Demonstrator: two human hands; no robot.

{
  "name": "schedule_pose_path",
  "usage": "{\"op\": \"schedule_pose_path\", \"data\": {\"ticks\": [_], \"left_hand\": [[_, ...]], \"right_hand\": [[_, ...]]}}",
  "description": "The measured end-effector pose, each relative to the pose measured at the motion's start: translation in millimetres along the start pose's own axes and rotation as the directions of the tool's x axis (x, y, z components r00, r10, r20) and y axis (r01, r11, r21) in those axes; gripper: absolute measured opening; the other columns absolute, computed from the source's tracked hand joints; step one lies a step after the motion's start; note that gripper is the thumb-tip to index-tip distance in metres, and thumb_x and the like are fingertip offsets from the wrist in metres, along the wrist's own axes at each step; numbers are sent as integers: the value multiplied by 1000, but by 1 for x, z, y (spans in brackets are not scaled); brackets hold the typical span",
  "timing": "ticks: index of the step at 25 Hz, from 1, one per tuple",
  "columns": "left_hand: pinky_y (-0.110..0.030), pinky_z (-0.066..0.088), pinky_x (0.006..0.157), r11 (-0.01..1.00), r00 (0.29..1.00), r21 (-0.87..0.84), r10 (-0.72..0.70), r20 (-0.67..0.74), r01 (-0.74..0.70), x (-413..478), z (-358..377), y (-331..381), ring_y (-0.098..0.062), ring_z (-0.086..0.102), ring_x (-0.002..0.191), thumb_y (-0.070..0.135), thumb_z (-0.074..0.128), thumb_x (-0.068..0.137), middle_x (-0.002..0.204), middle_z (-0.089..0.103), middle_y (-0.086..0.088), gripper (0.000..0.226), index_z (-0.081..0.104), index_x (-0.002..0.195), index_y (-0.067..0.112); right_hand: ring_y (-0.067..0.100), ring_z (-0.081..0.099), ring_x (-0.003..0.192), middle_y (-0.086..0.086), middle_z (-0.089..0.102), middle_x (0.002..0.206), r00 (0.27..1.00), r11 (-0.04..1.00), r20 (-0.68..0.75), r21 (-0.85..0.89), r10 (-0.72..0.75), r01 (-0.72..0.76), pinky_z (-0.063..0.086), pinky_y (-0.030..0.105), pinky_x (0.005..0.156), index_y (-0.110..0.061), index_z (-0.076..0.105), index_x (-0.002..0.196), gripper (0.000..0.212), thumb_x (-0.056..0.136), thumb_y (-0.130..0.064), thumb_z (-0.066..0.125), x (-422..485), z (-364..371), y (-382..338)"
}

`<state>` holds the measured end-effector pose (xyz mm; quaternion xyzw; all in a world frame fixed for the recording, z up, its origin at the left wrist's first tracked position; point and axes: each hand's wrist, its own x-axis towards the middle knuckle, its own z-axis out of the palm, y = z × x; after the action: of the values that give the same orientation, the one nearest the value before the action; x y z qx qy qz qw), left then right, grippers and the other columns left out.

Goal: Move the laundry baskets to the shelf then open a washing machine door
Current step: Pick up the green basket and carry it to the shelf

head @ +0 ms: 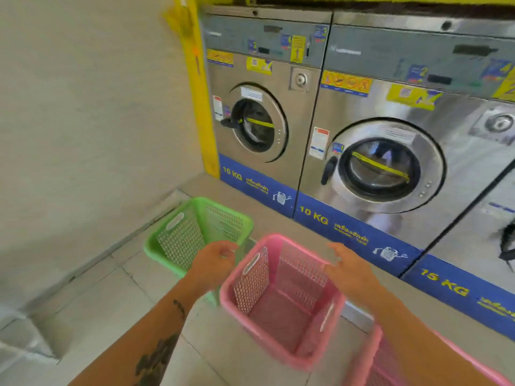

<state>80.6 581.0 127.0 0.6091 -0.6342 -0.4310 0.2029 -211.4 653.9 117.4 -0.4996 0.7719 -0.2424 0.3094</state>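
A green laundry basket (178, 235) stands on the tiled floor near the left wall. Right of it stands a pink laundry basket (281, 310), and part of a second pink basket (370, 360) shows at the bottom right. All look empty. My left hand (211, 263) hovers over the near corner of the green basket, fingers curled, holding nothing I can see. My right hand (348, 268) is spread above the right rim of the pink basket, not touching it. Two steel washing machines face me, their round doors (259, 123) (387, 168) shut.
The machines stand on a raised step (250, 213) behind the baskets, with a blue 10 KG strip along their base. A third machine (487, 218) marked 15 KG is at the right edge. A plain wall (83, 121) closes the left side.
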Motion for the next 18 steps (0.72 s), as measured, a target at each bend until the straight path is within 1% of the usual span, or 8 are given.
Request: {"op": "schedule_pose_path", "data": {"ticks": [2, 4, 7, 9, 11, 13, 15, 18], "left_hand": [[-37, 59, 68, 999, 999, -26, -24, -27, 23, 30, -40, -26, -21, 67, 67, 18, 53, 86, 103, 74, -4, 29, 70, 103, 32], [-27, 56, 58, 998, 998, -30, -52, -18, 52, 64, -77, -49, -17, 66, 62, 17, 51, 89, 104, 72, -4, 29, 69, 107, 30], [-24, 51, 62, 997, 997, 12, -71, 18, 71, 116, -120, -79, -13, 63, 73, 21, 55, 89, 110, 67, 2, 32, 64, 120, 25], [-20, 48, 73, 995, 997, 82, -67, 42, 63, 150, -140, -92, -13, 63, 91, 28, 59, 90, 123, 57, 3, 43, 55, 132, 21], [-29, 42, 97, 976, 996, 214, -44, 81, 26, 190, -153, -112, -23, 51, 123, 36, 59, 90, 143, 43, -2, 58, 42, 144, 22], [-44, 34, 111, 935, 994, 355, -39, 105, -1, 230, -160, -131, -30, 34, 139, 44, 57, 88, 155, 29, -4, 69, 32, 149, 26], [-53, 32, 112, 861, 993, 508, -34, 115, -29, 272, -160, -154, -34, 29, 142, 50, 54, 85, 160, 22, -5, 74, 26, 150, 30], [-53, 33, 110, 738, 991, 670, -23, 134, -74, 335, -153, -195, -35, 29, 140, 54, 52, 83, 160, 19, -6, 76, 24, 150, 31]], "right_hand": [[17, 48, 93, 8, 56, 132, 1000, 1000, -4, -7, -23, 23, 44, 41, 94, -16, 51, 133, 54, 83, -21, 70, 30, 38, -37], [17, 51, 96, -2, 56, 120, 1000, 1000, 7, -17, -18, 18, 43, 37, 91, -16, 55, 128, 47, 83, -16, 70, 56, 75, -76], [24, 60, 101, -2, 59, 106, 999, 1000, 33, -7, 21, -21, 43, 29, 88, -19, 60, 115, 38, 81, -3, 68, 95, 128, -118], [32, 62, 99, 13, 65, 107, 994, 995, 44, 13, 101, -102, 46, 36, 89, -7, 62, 108, 31, 78, 0, 68, 115, 160, -136], [33, 62, 97, 18, 65, 107, 979, 983, 95, 10, 180, -181, 48, 39, 85, -3, 59, 112, 37, 76, -8, 67, 137, 195, -143], [22, 58, 92, 9, 61, 101, 962, 971, 145, 35, 229, -237, 46, 28, 75, -14, 57, 119, 46, 75, -19, 65, 164, 224, -146], [15, 56, 84, 2, 58, 99, 937, 954, 217, 65, 273, -293, 45, 15, 63, -27, 50, 119, 42, 82, -13, 63, 200, 254, -148], [9, 61, 74, 0, 55, 127, 900, 923, 253, 60, 355, -381, 50, 20, 61, -24, 41, 140, 62, 85, -6, 61, 258, 303, -138]]}}
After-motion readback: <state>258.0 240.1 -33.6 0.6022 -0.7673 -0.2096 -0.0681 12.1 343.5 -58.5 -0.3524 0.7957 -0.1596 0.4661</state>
